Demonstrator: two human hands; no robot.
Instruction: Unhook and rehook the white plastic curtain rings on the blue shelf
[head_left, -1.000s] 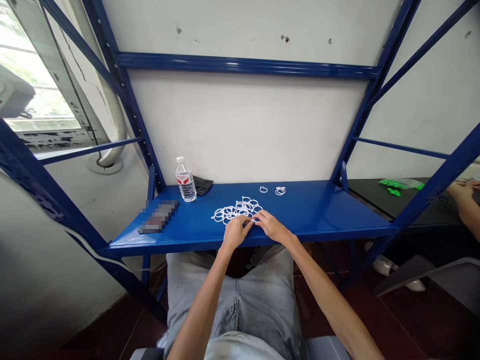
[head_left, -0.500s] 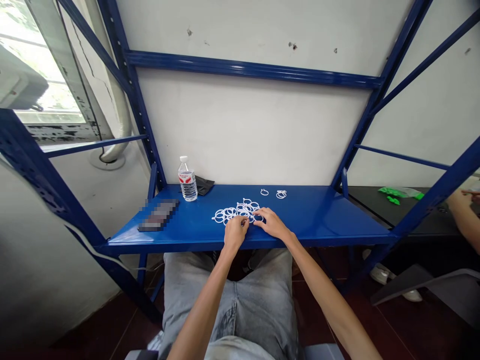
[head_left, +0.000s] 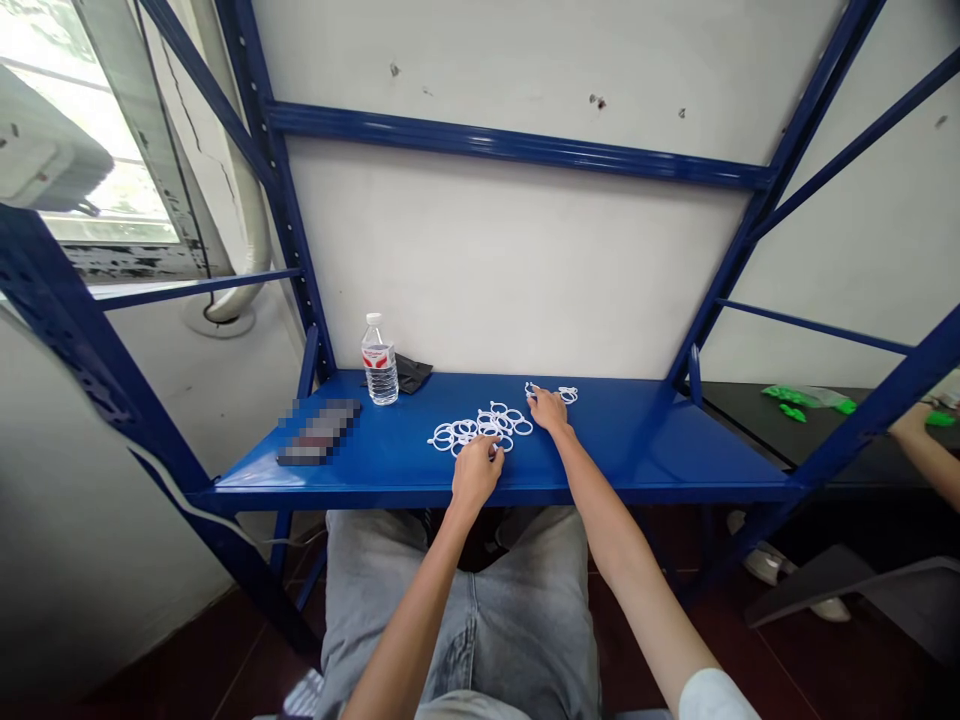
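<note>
A heap of several white plastic rings (head_left: 480, 426) lies in the middle of the blue metal shelf (head_left: 637, 450). My left hand (head_left: 477, 468) rests at the heap's near edge, its fingers curled on a ring. My right hand (head_left: 548, 409) is stretched further back, its fingers closed over a single white ring (head_left: 531, 389). A small bunch of linked rings (head_left: 568, 394) lies just to its right.
A water bottle (head_left: 379, 361) stands at the back left beside a dark pouch (head_left: 412, 372). A blurred dark object (head_left: 319, 431) lies at the left. Another person's arm (head_left: 924, 450) and green parts (head_left: 802, 400) are on the black table to the right.
My right hand left the heap and reached back and to the right, to the single ring. My left hand stayed at the heap's near edge.
</note>
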